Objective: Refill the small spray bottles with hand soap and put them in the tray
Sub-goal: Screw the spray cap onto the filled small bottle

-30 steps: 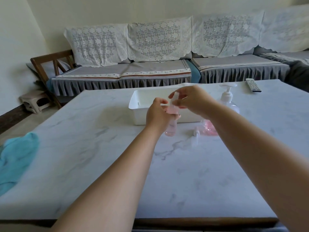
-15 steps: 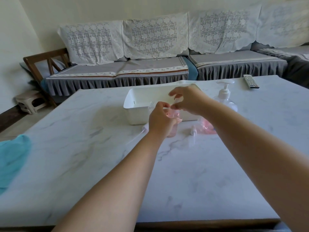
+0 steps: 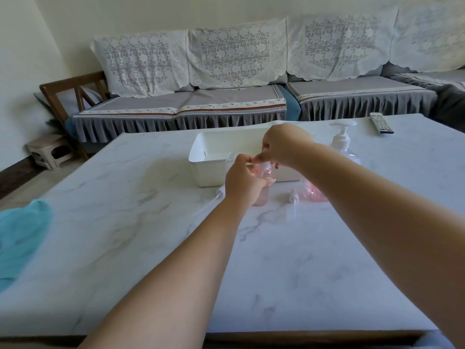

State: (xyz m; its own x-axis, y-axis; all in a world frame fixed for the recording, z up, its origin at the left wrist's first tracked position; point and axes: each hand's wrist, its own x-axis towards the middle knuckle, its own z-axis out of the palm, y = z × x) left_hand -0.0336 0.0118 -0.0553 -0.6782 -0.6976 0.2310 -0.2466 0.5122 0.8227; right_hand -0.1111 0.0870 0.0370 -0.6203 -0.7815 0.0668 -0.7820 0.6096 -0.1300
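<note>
The left hand point(image 3: 242, 181) is wrapped around a small pink spray bottle point(image 3: 261, 196) and holds it standing straight up on the table point(image 3: 327, 260). Its long side points up and down. The right hand point(image 3: 281, 147) is right above it, touching the top of the bottle. The thumb and fingers point(image 3: 259, 160) of that hand are pinched together on the white cap point(image 3: 266, 165). I think the cap is being twisted on, so the next move is a turn around the bottle's up-and-down line. The right hand is the one that must turn, and the left hand must keep the bottle still.

Just behind both hands is the white tray point(image 3: 201, 157). It is the place the bottle goes, a short lift up and away from the left hand. The tray's near wall stands in the way, so the bottle has to go over it. A clear, empty-looking small bottle point(image 3: 231, 157) peeks out just beyond the left hand, but I cannot tell if it is inside the tray or in front of it.

To the right of the left hand, a loose spray top point(image 3: 294, 196) lies on the table. Past it is a pink soap bag point(image 3: 315, 193), partly hidden by the right arm. Behind that arm stands a big pump bottle point(image 3: 341, 143). A thin white tube point(image 3: 214, 200) lies just left of the left wrist.
</note>
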